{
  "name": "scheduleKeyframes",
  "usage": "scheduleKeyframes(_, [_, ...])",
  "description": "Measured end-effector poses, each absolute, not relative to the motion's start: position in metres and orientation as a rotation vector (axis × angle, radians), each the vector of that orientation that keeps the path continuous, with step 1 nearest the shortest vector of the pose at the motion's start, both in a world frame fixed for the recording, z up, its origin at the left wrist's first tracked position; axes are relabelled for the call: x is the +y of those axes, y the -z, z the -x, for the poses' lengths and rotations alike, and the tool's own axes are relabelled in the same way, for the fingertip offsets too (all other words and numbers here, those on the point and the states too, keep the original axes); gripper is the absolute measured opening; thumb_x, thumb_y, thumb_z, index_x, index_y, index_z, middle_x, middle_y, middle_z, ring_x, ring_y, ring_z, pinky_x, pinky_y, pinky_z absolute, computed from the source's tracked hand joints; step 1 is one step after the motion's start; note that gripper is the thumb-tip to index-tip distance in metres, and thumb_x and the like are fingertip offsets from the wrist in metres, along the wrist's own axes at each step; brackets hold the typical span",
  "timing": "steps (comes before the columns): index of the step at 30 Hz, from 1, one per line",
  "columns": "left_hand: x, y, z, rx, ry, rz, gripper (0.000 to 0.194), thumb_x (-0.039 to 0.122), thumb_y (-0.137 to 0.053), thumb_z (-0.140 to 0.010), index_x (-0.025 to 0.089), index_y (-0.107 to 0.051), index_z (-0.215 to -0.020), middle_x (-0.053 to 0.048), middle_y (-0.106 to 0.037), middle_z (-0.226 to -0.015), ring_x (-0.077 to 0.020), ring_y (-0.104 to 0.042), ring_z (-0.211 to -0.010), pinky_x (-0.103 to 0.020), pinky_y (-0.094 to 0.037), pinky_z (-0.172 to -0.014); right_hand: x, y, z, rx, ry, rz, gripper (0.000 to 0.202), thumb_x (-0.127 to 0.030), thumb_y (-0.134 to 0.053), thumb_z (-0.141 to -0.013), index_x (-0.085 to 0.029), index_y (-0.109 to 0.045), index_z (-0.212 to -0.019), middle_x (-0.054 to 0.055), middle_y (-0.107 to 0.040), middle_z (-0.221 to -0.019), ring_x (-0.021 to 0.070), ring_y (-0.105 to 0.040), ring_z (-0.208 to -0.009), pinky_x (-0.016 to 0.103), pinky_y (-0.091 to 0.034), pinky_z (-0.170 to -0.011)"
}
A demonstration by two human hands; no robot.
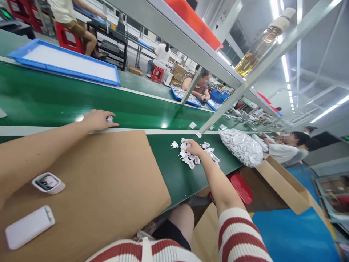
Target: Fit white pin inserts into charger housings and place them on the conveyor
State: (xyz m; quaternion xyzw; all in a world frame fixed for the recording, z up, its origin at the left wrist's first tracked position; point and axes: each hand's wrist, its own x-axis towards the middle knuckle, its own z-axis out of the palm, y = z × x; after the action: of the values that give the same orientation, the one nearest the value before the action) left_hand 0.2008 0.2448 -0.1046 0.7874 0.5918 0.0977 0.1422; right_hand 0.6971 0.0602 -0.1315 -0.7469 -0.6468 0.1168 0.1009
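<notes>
Over the edge of the green conveyor belt (131, 112), my left hand (96, 120) has its thumb and fingers around a small white plastic casing (109, 119). My right hand (194, 147) reaches into a loose pile of white plug parts (191, 163) with metal pins, its fingers closed on one at the pile's far left side. On the brown cardboard sheet (114, 182), below my left forearm, lies a white charger housing (49, 183) with its end uncovered and a circuit board showing. A longer, smooth white case (29, 227) rests nearer to me.
A clear bag of white parts (241, 147) sits to the right, beside an open carton (283, 183). Several white pieces lie by the belt edge near a metal post (226, 105). A blue tray (68, 63) is across the belt. Co-workers sit farther off.
</notes>
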Motion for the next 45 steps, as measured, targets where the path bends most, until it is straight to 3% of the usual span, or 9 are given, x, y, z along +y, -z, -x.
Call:
scheduleKeyframes(5, [0.238,0.091,-0.204,1.53,-0.454,-2.441,0.059,0.056,-0.047,-0.108,0.01,-0.064,-0.143,-0.013,-0.056,-0.144,-0.0259,-0.05,-0.128,-0.048,-0.041,-0.122,0.041,0.118,-0.687,-1.915,-0.291,2.169,0.041,-0.012,-0.066,-0.081,-0.025,-0.078,-0.119,0.006,-0.073,-0.134,0.0258,-0.069,-0.124,0.041,-0.053,-0.113])
scheduleKeyframes(9, [0.191,0.082,-0.227,1.062,-0.488,-2.579,0.065,0.063,-0.057,-0.098,0.012,-0.07,-0.136,-0.011,-0.066,-0.134,-0.0255,-0.058,-0.121,-0.039,-0.047,-0.113,0.036,0.111,-0.675,-1.959,-0.215,2.159,0.042,-0.01,-0.06,-0.086,-0.025,-0.077,-0.121,0.007,-0.072,-0.137,0.0276,-0.066,-0.129,0.047,-0.048,-0.118])
scheduleKeyframes(16, [0.08,0.101,-0.247,0.786,-0.075,-2.533,0.066,0.041,-0.064,-0.091,0.024,-0.061,-0.155,-0.011,-0.067,-0.145,-0.0303,-0.061,-0.129,-0.037,-0.045,-0.112,0.043,0.121,-0.619,-2.215,-0.109,2.07,0.059,0.004,-0.055,-0.084,-0.026,-0.075,-0.13,0.011,-0.073,-0.129,0.0313,-0.06,-0.133,0.059,-0.02,-0.133])
scheduleKeyframes(19, [0.07,0.116,-0.233,0.859,-0.058,-2.612,0.072,0.049,-0.066,-0.089,0.026,-0.059,-0.157,-0.015,-0.066,-0.146,-0.0368,-0.058,-0.134,-0.048,-0.034,-0.122,0.04,0.12,-0.608,-2.251,-0.07,2.052,0.052,0.004,-0.058,-0.083,-0.019,-0.078,-0.124,0.018,-0.069,-0.13,0.0351,-0.061,-0.129,0.058,-0.029,-0.128])
scheduleKeyframes(23, [0.055,0.121,-0.221,1.07,-0.25,-2.637,0.058,0.063,-0.061,-0.091,0.027,-0.075,-0.134,-0.016,-0.07,-0.135,-0.0397,-0.055,-0.134,-0.056,-0.021,-0.127,0.028,0.114,-0.599,-2.175,-0.008,2.009,0.04,-0.005,-0.063,-0.087,-0.016,-0.078,-0.122,0.019,-0.063,-0.13,0.0354,-0.062,-0.123,0.053,-0.045,-0.113])
scheduleKeyframes(26, [0.028,0.119,-0.225,1.191,-0.366,-2.573,0.051,0.057,-0.056,-0.094,0.026,-0.078,-0.128,-0.018,-0.068,-0.131,-0.0401,-0.056,-0.132,-0.058,-0.026,-0.124,0.017,0.118,-0.573,-1.871,-0.293,1.77,0.022,-0.027,-0.078,-0.084,-0.02,-0.078,-0.105,0.01,-0.068,-0.115,0.027,-0.068,-0.103,0.045,-0.054,-0.099])
scheduleKeyframes(31, [-0.013,0.124,-0.239,1.274,-0.466,-2.479,0.056,0.048,-0.055,-0.099,0.02,-0.066,-0.147,-0.019,-0.069,-0.128,-0.0407,-0.061,-0.124,-0.053,-0.046,-0.107,-0.004,0.13,-0.509,-1.334,-1.019,1.347,0.042,-0.053,-0.094,-0.065,-0.023,-0.073,-0.086,0.002,-0.075,-0.088,0.0188,-0.068,-0.079,0.035,-0.054,-0.078])
scheduleKeyframes(37, [-0.024,0.141,-0.241,1.321,-0.56,-2.255,0.058,0.058,-0.043,-0.103,0.022,-0.067,-0.141,-0.012,-0.072,-0.137,-0.036,-0.069,-0.114,-0.047,-0.053,-0.094,-0.022,0.133,-0.482,-1.107,-1.326,1.304,0.049,-0.055,-0.092,-0.063,-0.023,-0.08,-0.099,0.004,-0.081,-0.096,0.0184,-0.07,-0.083,0.028,-0.045,-0.065])
scheduleKeyframes(45, [-0.024,0.142,-0.243,1.271,-0.614,-2.121,0.057,0.06,-0.048,-0.1,0.023,-0.068,-0.138,-0.01,-0.073,-0.13,-0.0292,-0.07,-0.094,-0.043,-0.052,-0.086,-0.039,0.136,-0.478,-1.339,-1.02,1.429,0.03,-0.044,-0.089,-0.072,-0.026,-0.076,-0.092,0.004,-0.075,-0.1,0.0199,-0.07,-0.083,0.036,-0.059,-0.076])
